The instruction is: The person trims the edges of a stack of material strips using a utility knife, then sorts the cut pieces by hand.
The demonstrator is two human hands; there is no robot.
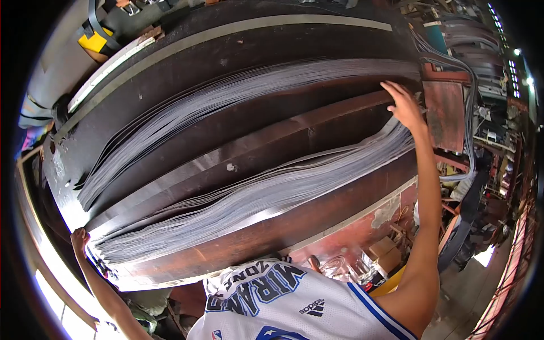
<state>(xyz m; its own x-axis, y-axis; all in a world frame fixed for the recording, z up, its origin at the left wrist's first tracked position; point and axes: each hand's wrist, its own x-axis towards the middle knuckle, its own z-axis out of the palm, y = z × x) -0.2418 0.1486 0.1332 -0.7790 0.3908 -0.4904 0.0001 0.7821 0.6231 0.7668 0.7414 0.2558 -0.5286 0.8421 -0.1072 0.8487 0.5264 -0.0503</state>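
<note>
A long, dark, flat strip (249, 135) lies lengthwise across the dark tabletop (317, 42), between two stacks of strips. At its left end my left hand (79, 238) is closed, fingers curled at the strip's tip; the exact grip is small in view. My right hand (404, 106) is over the strip's right end, with fingers stretched out and thumb apart. Nearer my body, a thick stack of thin grey-edged strips (255, 195) runs the table's length, its right end just below my right hand. A similar stack (249, 88) lies on the far side.
A pale narrow band (272, 24) runs along the table's far side. At the right stand a reddish-brown metal block (443, 116) and a bundle of bent grey strips (470, 102). Cardboard boxes (387, 253) and clutter sit below the near edge. A yellow object (95, 41) is at upper left.
</note>
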